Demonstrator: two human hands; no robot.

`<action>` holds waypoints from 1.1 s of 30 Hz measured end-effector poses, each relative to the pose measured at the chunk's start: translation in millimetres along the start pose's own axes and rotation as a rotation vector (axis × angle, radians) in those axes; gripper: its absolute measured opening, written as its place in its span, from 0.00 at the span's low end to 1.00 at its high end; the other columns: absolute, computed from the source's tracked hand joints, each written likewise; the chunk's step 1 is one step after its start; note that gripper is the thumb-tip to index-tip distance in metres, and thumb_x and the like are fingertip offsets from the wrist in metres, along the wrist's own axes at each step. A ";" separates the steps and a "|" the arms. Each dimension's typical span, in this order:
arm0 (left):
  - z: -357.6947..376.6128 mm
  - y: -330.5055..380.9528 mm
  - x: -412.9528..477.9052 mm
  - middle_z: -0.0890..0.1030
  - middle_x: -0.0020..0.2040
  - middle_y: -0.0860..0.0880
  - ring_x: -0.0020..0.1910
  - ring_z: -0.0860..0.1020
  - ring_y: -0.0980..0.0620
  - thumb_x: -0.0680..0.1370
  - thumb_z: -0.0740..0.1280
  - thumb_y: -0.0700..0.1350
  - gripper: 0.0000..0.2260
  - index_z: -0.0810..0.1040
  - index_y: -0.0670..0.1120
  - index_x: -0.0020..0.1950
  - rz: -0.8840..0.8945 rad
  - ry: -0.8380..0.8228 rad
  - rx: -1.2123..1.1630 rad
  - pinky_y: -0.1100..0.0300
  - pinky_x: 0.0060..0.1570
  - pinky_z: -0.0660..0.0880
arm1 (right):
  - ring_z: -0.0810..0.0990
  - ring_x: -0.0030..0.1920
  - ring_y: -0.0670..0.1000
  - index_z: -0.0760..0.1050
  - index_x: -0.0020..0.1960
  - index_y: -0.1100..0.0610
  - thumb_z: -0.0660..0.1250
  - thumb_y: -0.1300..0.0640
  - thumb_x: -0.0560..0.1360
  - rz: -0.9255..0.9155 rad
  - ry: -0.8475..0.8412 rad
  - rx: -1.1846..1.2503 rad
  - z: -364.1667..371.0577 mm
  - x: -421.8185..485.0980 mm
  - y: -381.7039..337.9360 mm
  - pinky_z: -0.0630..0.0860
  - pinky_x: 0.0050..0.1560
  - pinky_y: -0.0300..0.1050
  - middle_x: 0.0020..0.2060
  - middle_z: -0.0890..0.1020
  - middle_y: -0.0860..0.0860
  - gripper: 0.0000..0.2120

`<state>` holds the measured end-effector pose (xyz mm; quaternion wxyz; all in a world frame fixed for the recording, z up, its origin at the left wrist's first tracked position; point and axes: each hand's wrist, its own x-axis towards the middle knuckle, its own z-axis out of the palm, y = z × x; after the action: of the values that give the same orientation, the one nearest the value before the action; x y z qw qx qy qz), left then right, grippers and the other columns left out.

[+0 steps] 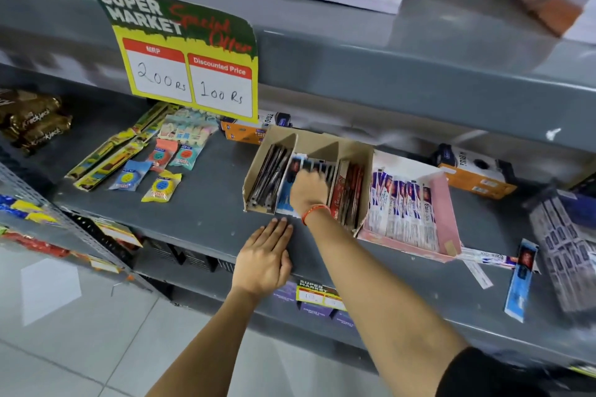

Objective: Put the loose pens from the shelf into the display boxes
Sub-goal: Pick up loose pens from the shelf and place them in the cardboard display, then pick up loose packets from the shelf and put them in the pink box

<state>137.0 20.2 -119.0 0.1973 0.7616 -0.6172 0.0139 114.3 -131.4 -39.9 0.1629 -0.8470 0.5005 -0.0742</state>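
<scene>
A brown cardboard display box with three compartments stands on the grey shelf. Dark pen packs fill its left slot, blue ones the middle, red ones the right. My right hand reaches into the middle slot, fingers curled among the blue pen packs; whether it grips one is hidden. My left hand lies flat and open on the shelf's front edge. A pink display box with white and purple pen packs stands to the right. Loose pen packs lie at the shelf's front right.
A yellow price sign hangs from the shelf above. Sharpener packets and long yellow packs lie at the left, biscuit packs farther left. Orange boxes stand behind. A dark patterned box sits at the far right.
</scene>
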 end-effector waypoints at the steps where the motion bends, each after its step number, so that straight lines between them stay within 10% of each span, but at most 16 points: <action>1: 0.0 -0.6 -0.3 0.77 0.62 0.42 0.63 0.74 0.44 0.73 0.55 0.45 0.22 0.77 0.39 0.62 0.000 -0.003 0.001 0.53 0.64 0.65 | 0.73 0.62 0.62 0.74 0.59 0.67 0.57 0.64 0.78 -0.012 -0.022 0.014 3.7 -3.1 -0.4 0.71 0.63 0.53 0.59 0.78 0.63 0.13; 7: -1.8 0.2 -0.9 0.78 0.62 0.41 0.62 0.75 0.44 0.73 0.54 0.45 0.22 0.77 0.39 0.62 0.010 -0.004 -0.002 0.53 0.64 0.64 | 0.74 0.60 0.63 0.72 0.61 0.70 0.51 0.49 0.81 0.046 -0.025 0.130 5.6 -12.1 0.8 0.70 0.61 0.53 0.58 0.77 0.66 0.25; 21: -5.6 12.8 -3.7 0.77 0.63 0.40 0.63 0.74 0.43 0.75 0.53 0.47 0.23 0.76 0.38 0.62 -0.078 -0.062 0.043 0.48 0.60 0.69 | 0.80 0.47 0.61 0.79 0.45 0.63 0.61 0.61 0.75 -0.345 0.303 0.139 -54.3 -100.1 59.6 0.80 0.42 0.50 0.45 0.81 0.59 0.08; 33: 5.0 47.2 -2.6 0.73 0.66 0.39 0.67 0.69 0.42 0.78 0.48 0.52 0.27 0.73 0.37 0.65 -0.115 -0.071 0.026 0.46 0.65 0.64 | 0.81 0.49 0.65 0.79 0.46 0.68 0.65 0.59 0.72 0.434 0.336 0.201 -97.1 -123.0 241.3 0.78 0.45 0.50 0.46 0.82 0.66 0.12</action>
<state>90.6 13.5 -111.0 0.1660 0.7983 -0.5787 -0.0164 -172.5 -151.3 -29.0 0.1727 -0.6755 0.6802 -0.2262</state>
